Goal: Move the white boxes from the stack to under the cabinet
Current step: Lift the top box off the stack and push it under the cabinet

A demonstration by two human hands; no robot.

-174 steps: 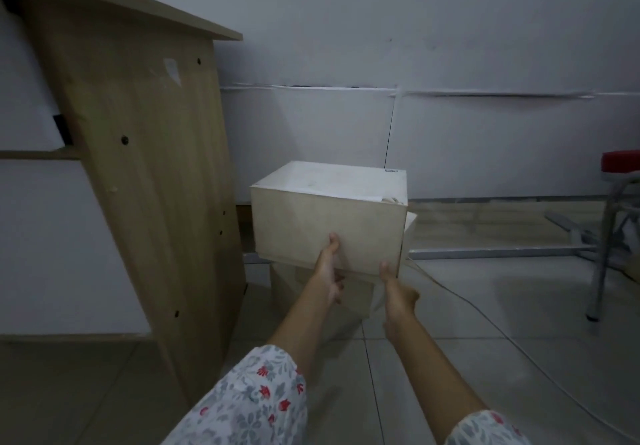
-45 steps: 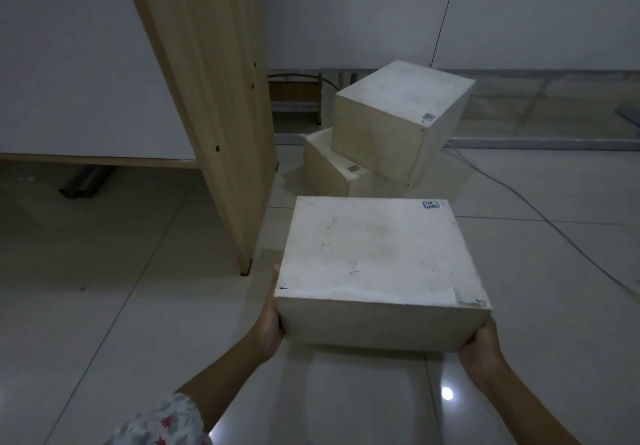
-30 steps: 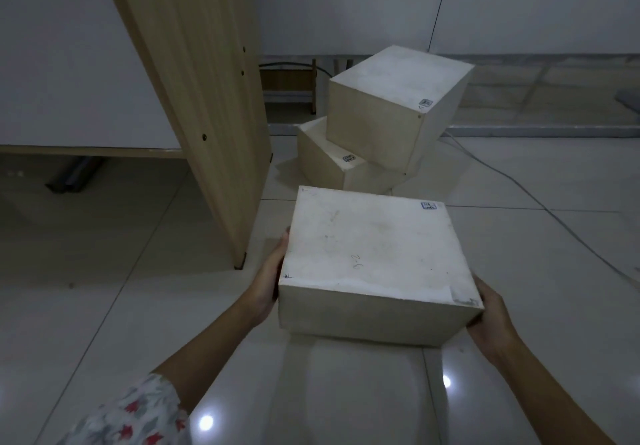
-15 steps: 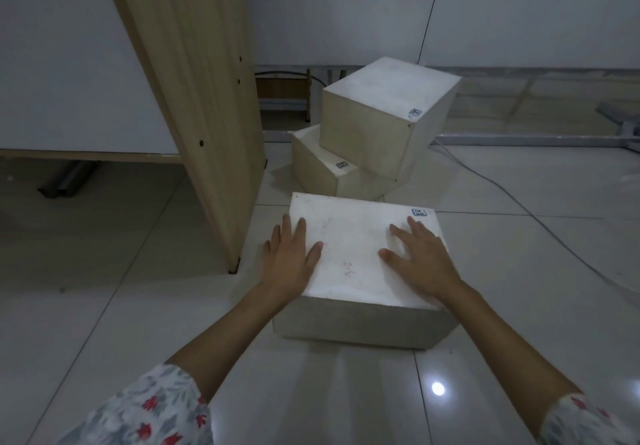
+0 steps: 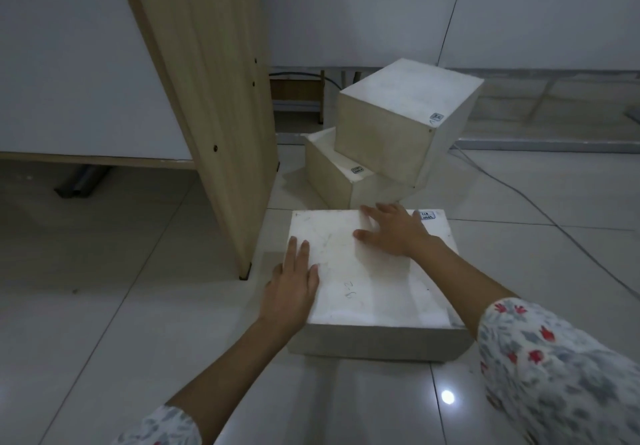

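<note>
1. The nearest white box [image 5: 370,278] lies flat on the tiled floor [image 5: 104,323], just right of the foot of the wooden cabinet side panel [image 5: 214,105] and not under the cabinet. Its broad top faces up, with a small label in the far right corner and faint handwriting near the middle. It is closed, so its contents cannot be told.
2. The top looks slightly deeper than wide, its long axis running away from the person towards the wall; the wide lens makes this uncertain.
3. The left hand [image 5: 294,288] rests flat on the box's near left edge, fingers straight and together, gripping nothing.
4. The right hand [image 5: 394,233] lies flat on the far part of the top, fingers spread and straight, gripping nothing.
5. Just behind, two more white boxes remain stacked: the lower box [image 5: 332,178] on the floor, the upper box [image 5: 405,115] on it, turned askew and overhanging to the right. Both are closed.
6. A cable [image 5: 540,209] runs across the floor to the right of the stack.
7. Both forearms end in floral sleeves [image 5: 554,368].
</note>
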